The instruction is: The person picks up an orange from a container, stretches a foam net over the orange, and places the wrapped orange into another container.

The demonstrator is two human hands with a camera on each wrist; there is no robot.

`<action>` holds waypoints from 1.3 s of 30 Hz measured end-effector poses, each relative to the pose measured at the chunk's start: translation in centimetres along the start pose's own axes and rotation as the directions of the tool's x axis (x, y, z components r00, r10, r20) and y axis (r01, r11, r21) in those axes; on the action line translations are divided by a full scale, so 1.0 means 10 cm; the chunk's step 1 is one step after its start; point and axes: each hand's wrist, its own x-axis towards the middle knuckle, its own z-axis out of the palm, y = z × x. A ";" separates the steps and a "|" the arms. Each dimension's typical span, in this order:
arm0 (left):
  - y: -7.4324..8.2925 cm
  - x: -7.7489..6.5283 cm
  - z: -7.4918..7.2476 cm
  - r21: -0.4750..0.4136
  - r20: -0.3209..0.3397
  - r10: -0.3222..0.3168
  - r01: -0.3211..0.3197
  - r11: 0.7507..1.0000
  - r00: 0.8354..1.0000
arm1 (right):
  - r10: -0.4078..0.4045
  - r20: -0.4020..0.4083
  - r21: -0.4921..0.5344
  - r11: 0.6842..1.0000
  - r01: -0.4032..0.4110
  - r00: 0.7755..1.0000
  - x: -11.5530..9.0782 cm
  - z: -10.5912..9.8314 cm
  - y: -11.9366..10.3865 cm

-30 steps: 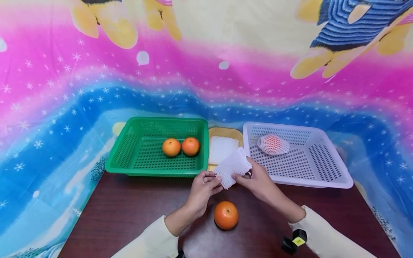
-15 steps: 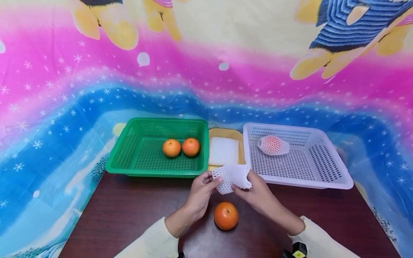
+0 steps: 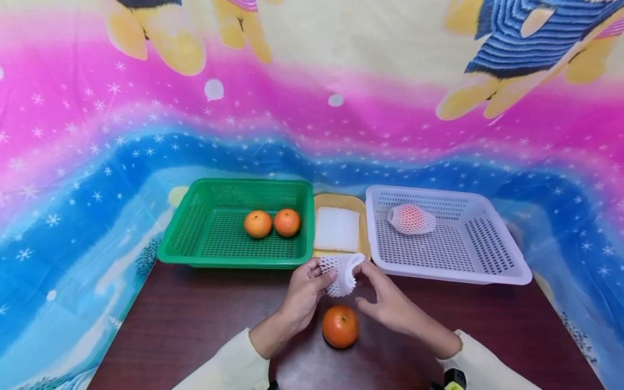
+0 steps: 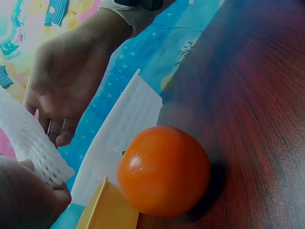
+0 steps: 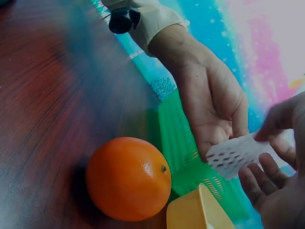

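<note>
My left hand (image 3: 303, 292) pinches a white foam fruit net (image 3: 338, 275) between thumb and fingers, above the table. The net's mouth gapes toward my right hand (image 3: 392, 303), whose fingers touch its right edge while the thumb stands apart from it. In the right wrist view the foam net (image 5: 233, 155) spans the space between both hands. Just below the hands, an orange (image 3: 340, 326) sits on the dark wooden table (image 3: 205, 325). The left wrist view shows this orange (image 4: 164, 171) close up, with neither hand on it.
A green basket (image 3: 236, 262) at the back left holds two oranges (image 3: 272, 223). Flat foam nets (image 3: 337, 229) lie in a yellow tray (image 3: 363, 208) at the middle. The lilac basket (image 3: 507, 271) at right contains a net-wrapped fruit (image 3: 411, 219).
The net has come down nearer the orange, and its mouth has opened. My right thumb has come off the net, while my left hand keeps its pinch.
</note>
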 end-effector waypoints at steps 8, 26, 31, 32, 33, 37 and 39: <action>0.00 -0.01 -0.01 -0.015 0.023 0.017 -0.017 1.000 1.000 | 0.318 0.043 0.339 0.887 -0.314 0.947 0.08 -0.02 0.05; -0.02 -0.01 -0.01 0.224 -0.005 0.080 -0.077 0.972 0.997 | 0.410 0.324 0.569 0.635 -0.522 0.853 0.20 -0.05 0.20; -0.02 -0.03 -0.01 0.290 0.000 0.117 -0.112 0.950 0.993 | 0.393 0.331 0.590 0.623 -0.513 0.858 0.20 -0.04 0.20; -0.01 -0.03 -0.01 0.297 0.003 0.122 -0.117 0.948 0.993 | 0.389 0.329 0.593 0.623 -0.509 0.860 0.19 -0.04 0.20; -0.01 -0.03 -0.02 0.300 0.008 0.127 -0.123 0.946 0.992 | 0.388 0.326 0.594 0.626 -0.506 0.862 0.19 -0.04 0.20; -0.01 -0.03 -0.04 0.269 0.036 0.114 -0.119 0.956 0.993 | 0.404 0.304 0.587 0.634 -0.503 0.863 0.18 -0.05 0.20; -0.01 -0.03 -0.06 0.220 0.067 0.094 -0.107 0.970 0.993 | 0.416 0.282 0.598 0.628 -0.498 0.864 0.17 -0.05 0.21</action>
